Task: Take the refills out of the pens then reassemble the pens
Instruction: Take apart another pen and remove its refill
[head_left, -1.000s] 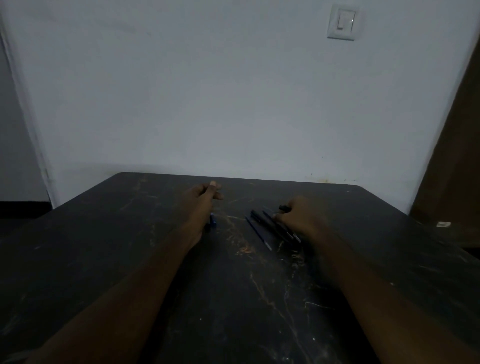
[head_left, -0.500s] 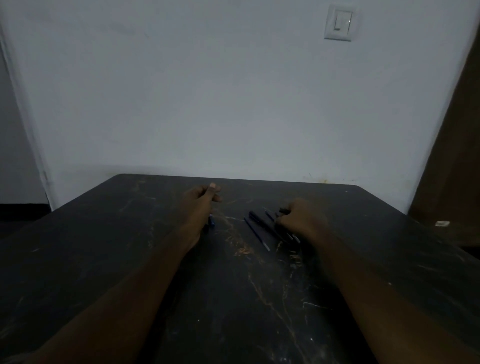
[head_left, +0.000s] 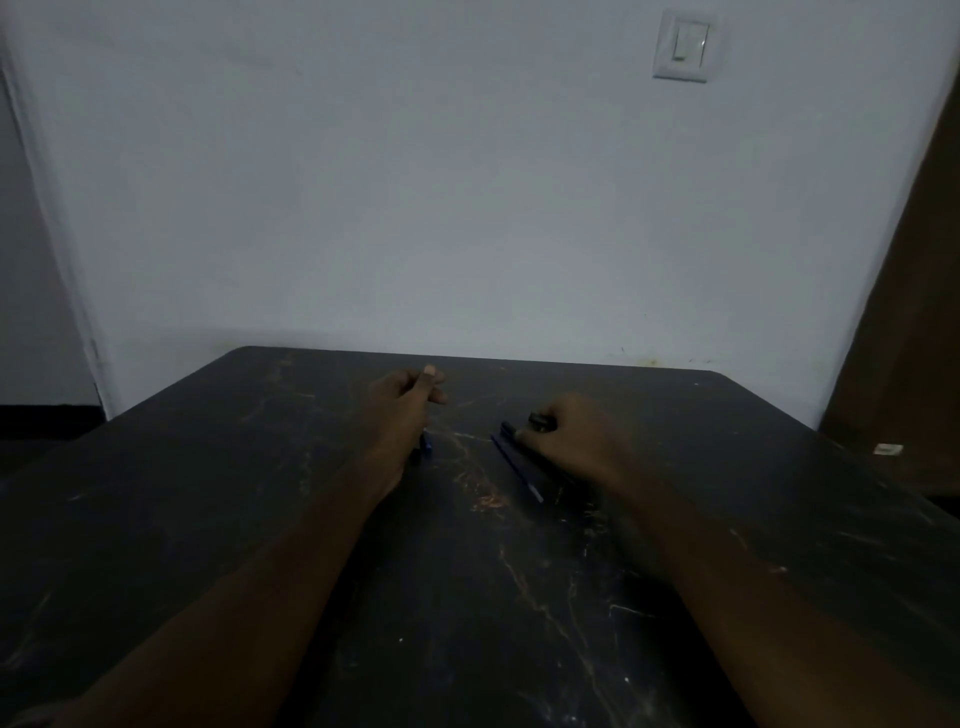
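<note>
You are resting both forearms on the dark scratched tabletop (head_left: 467, 597), which is standing before the pale wall (head_left: 467, 208). Your left hand (head_left: 402, 410) is lying left of centre, a short blue pen piece (head_left: 426, 445) sitting just right of its wrist. Your right hand (head_left: 571, 436) is curling over the dark plastic pens (head_left: 507, 429) further right, and a thin dark refill (head_left: 517, 470) is lying just left of them, between your hands.

Both forearms, left hand (head_left: 408, 402) and right hand (head_left: 574, 439) are bare
</note>
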